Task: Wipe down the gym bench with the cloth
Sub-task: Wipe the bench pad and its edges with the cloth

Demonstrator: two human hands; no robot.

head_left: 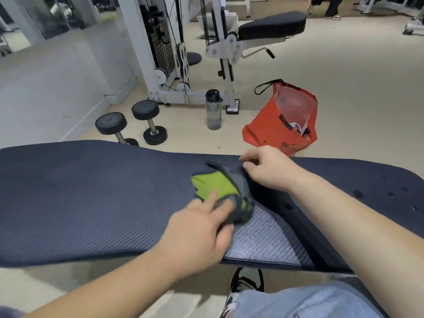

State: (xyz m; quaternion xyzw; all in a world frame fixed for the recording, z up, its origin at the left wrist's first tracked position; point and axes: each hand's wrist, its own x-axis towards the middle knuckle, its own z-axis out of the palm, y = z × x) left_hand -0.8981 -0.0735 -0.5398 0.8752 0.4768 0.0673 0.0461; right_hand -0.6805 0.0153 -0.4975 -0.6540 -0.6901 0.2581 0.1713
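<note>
Made out no whole word anywhere: only scraps of dark lettering low on the orange bag [275, 127], cut off by the far edge of the gym bench [91, 198], plus a small black label on its side, too small to read. Found the cloth [218, 184] bunched on the middle of the bench pad, lime green on one face and grey on the other, soft and rumpled. Saw the left hand [197, 232] laid on the cloth's near end with fingers mostly straight, pressing down, blurred. Saw the right hand [268, 168] at the far end, fingers curled narrow, fingertips pinching the grey edge. Noted the pad as dark blue-grey with a fine ribbed weave, long and rounded at the left, with a paler, shinier patch [263, 239] just right of the left hand, and beside it at the right a smoother black pad [367, 175] dotted with small marks. Beyond, on the pale floor [344, 88], spotted a black round-headed dumbbell [111, 123] with a metal handle, partly hidden behind the bench, and a second dumbbell [149, 121] just beside it; then a clear plastic bottle [213, 111] with a black lid, upright between dumbbells and bag. Found the bag slumped open, black strap looped, crinkled clear plastic inside. Further back, picked out a white-framed cable machine [165, 53] with a weight stack and a black padded seat [271, 25]. Below the bench, glimpsed a black shoe [245, 283] and pale denim [298, 301].
</note>
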